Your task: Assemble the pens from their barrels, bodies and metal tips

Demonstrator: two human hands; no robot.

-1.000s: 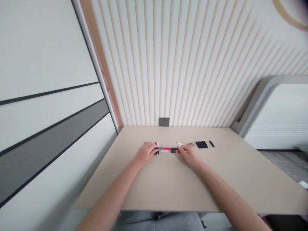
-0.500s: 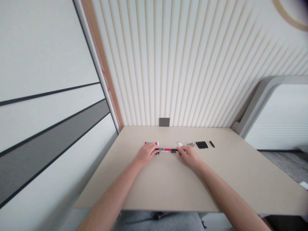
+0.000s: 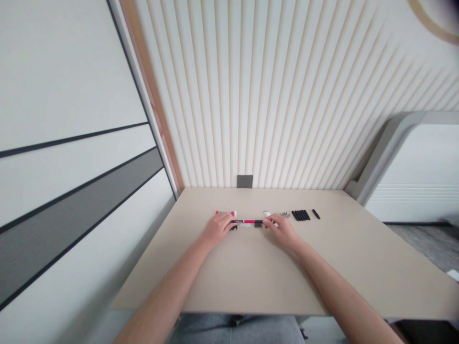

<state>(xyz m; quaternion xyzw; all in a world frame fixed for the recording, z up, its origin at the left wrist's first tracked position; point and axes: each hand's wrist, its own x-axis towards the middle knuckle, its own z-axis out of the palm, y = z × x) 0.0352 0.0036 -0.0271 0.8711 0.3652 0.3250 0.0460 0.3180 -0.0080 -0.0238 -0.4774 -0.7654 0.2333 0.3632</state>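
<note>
A slim pen [image 3: 249, 221], black at both ends with a pink-red middle, lies level between my two hands above the table. My left hand [image 3: 218, 225] pinches its left end. At the other end, the fingertips of my right hand [image 3: 281, 229] are closed on the black tip. Behind my left hand, red, blue and white pieces [image 3: 225, 212] show in part. Under the pen are small clear pieces [image 3: 245, 225] and small dark pieces [image 3: 258, 226]. White pieces [image 3: 267, 214] and small grey metal-looking parts [image 3: 284, 215] lie just beyond my right hand.
Several black tubes [image 3: 300, 215] lie in a row to the right, with a single black piece [image 3: 316, 214] beside them. The beige table [image 3: 251, 277] meets a ribbed wall holding a dark socket [image 3: 245, 181]. A white cabinet [image 3: 71, 191] stands along the left.
My hands stay in nearly the same place with the pen between them. The fingers of my right hand have shifted slightly at the pen's right end.
</note>
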